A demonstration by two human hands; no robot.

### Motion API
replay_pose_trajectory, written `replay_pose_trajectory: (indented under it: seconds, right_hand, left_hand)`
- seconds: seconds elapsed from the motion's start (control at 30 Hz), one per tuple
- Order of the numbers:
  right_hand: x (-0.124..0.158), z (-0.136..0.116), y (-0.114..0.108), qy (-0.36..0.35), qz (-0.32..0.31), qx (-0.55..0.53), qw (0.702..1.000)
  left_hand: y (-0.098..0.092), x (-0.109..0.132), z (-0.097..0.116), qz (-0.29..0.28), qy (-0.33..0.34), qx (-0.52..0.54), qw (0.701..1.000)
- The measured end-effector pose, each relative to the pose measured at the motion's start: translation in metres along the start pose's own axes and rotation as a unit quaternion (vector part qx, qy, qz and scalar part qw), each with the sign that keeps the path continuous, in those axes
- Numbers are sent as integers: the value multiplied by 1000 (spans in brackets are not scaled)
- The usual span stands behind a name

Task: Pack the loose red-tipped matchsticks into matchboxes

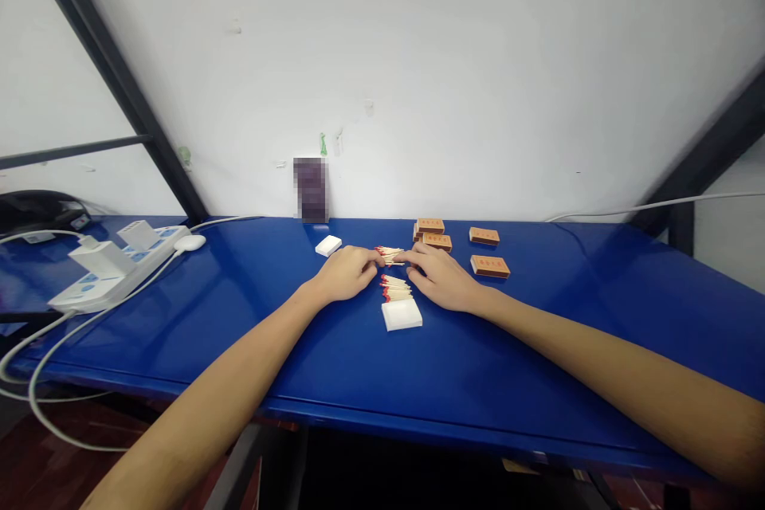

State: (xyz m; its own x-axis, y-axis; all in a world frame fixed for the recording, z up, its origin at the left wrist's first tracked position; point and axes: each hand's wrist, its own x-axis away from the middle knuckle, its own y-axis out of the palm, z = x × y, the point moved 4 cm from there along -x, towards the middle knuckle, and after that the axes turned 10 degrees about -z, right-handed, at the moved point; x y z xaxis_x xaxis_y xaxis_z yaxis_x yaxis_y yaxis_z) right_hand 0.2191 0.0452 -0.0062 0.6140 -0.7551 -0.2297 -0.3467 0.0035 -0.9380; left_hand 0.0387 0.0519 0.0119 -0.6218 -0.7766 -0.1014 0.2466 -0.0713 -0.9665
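Between my hands lies a bunch of wooden matches, their red heads turned to the left. The curled fingertips of my left hand are at the head end of this bunch. From the other side, the fingers of my right hand press on the bare stick ends, with the index finger stretched along them. Closer to me is a second group of matches on the table, red heads also left. Just below it sits a white matchbox tray. Parts of the upper bunch are hidden by my fingers.
Another white box tray lies beyond my left hand. Several orange matchboxes are stacked behind my right hand, with a matchbox further right. A power strip with cables stands left on the blue table. A blurred dark object leans on the wall.
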Motion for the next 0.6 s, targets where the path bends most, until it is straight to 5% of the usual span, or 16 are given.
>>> replay_pose_trajectory:
  seconds: [0.6]
  right_hand:
    - [1,-1,0,-28,20,-36,999]
  left_hand:
    - [0,1,1,0,6,-4,1000]
